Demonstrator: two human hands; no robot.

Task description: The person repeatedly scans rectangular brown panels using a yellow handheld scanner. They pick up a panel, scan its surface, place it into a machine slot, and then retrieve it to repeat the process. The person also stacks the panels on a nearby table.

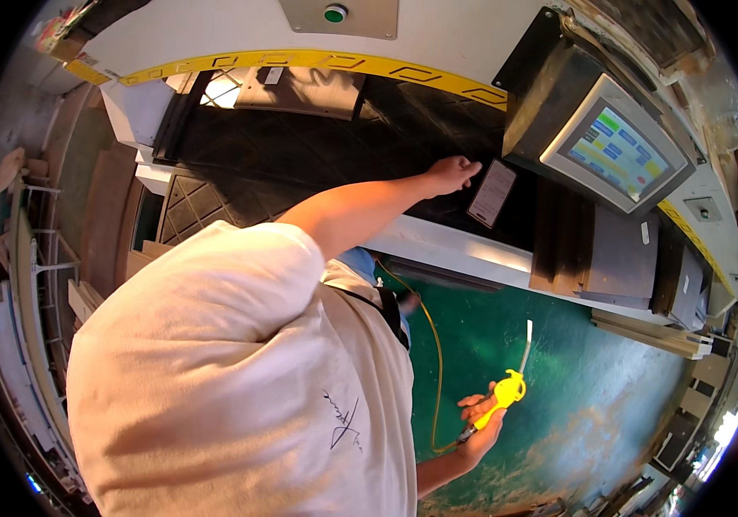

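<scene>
My left hand (452,176) reaches out over the dark machine bed. Its fingers are loosely bent, a little apart at the tips, and nothing shows in them. Just right of the fingertips lies a flat phone-like rectangle (491,194) with a pale face and dark rim; whether the hand touches it I cannot tell. Lower down, my right hand (483,431) is closed round the handle of a yellow air blow gun (501,401). The gun's thin, bent metal nozzle (527,346) points away from me, and a yellow hose (438,362) runs from its grip past my waist.
A touch-screen panel (617,153) juts out at the upper right. Dark panels (623,250) stand below it. A brown board (300,92) lies across the far bed, under the yellow-striped machine beam (317,59). Green floor (550,362) spreads below the bed's pale edge.
</scene>
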